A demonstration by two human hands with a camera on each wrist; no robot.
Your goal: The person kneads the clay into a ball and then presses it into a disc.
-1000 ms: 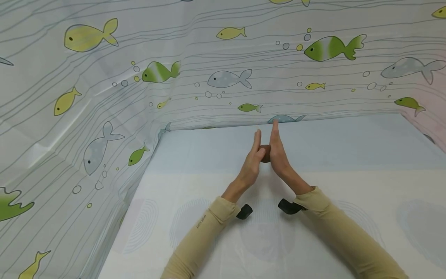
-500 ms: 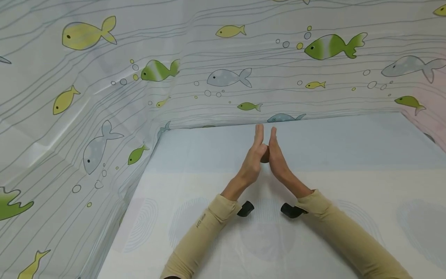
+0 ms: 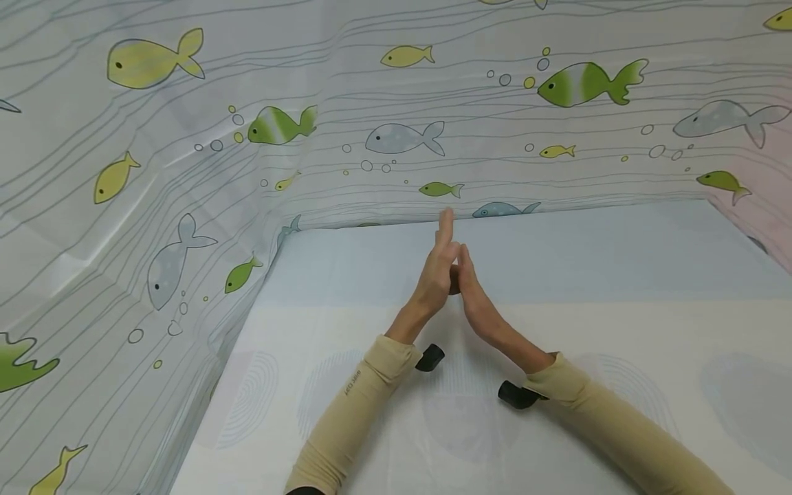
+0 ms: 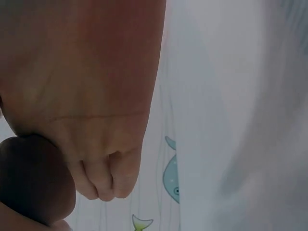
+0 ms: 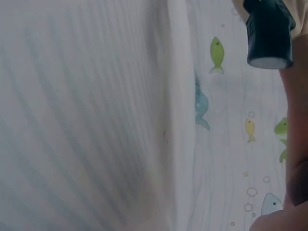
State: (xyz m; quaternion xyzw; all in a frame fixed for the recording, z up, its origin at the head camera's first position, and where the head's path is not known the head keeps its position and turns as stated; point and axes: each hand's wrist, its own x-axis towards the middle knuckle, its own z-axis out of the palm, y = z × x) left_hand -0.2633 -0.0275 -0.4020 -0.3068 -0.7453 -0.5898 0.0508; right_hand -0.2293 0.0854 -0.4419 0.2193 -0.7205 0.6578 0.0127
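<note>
In the head view a dark brown, smooth, roundish lump (image 3: 454, 280) sits between the palms, held above the table. My left hand (image 3: 433, 278) presses it from the left with fingers straight and pointing away. From the right my right hand (image 3: 479, 302) lies against it, fingers straight, set lower and nearer than the left. Most of the lump is hidden by the hands there. The left wrist view shows the brown lump (image 4: 36, 178) close up against a palm (image 4: 91, 101). In the right wrist view the lump (image 5: 299, 185) shows only as a dark patch at the edge.
A pale cloth with a blue-grey band (image 3: 588, 261) covers the table (image 3: 619, 330). Fish-printed sheeting (image 3: 346, 82) hangs behind and to the left. Black wrist cameras (image 3: 430, 357) stick out below both beige sleeves (image 3: 359, 412).
Both hands have shifted left with the lump. The left hand has slid forward and the right hand back toward the body, one palm past the other.
</note>
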